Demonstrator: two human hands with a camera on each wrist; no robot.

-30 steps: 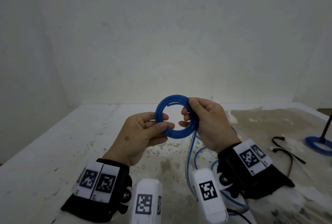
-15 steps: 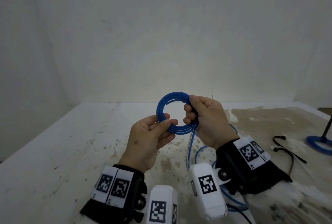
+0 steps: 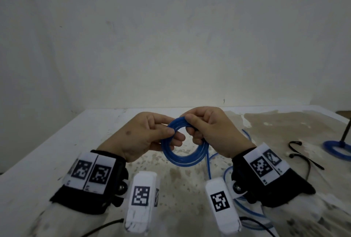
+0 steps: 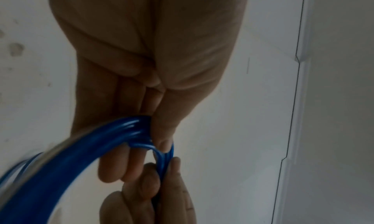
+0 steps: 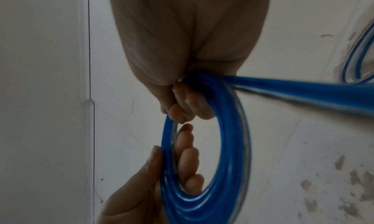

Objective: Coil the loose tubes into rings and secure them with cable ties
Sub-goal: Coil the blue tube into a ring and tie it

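Left hand: the left hand, centre-left of the head view, pinches the left arc of the coil between thumb on the outside and fingers through the hole.
Coil: the blue translucent plastic tube wound into a ring hangs in mid-air at frame centre, held between both hands above the stained white table; its plane tilts toward the camera and the lower arc sags below the fingers.
Right hand: the right hand, centre-right, is curled round the upper right arc; in the right-wrist view the tube leaves this fist.
Deciding relation: the unwound blue tail drops from under the right hand and runs down toward the lower right of the frame, so the right hand is nearer the slack; likely it feeds the next turn while the left keeps the ring.
Ties: two black cable ties lie on the table at right, well apart from the hands.
Far right: a finished blue ring round a dark upright rod.
In the way: nothing between hands and ties that I can see; the tail could snag on the wrist gear.
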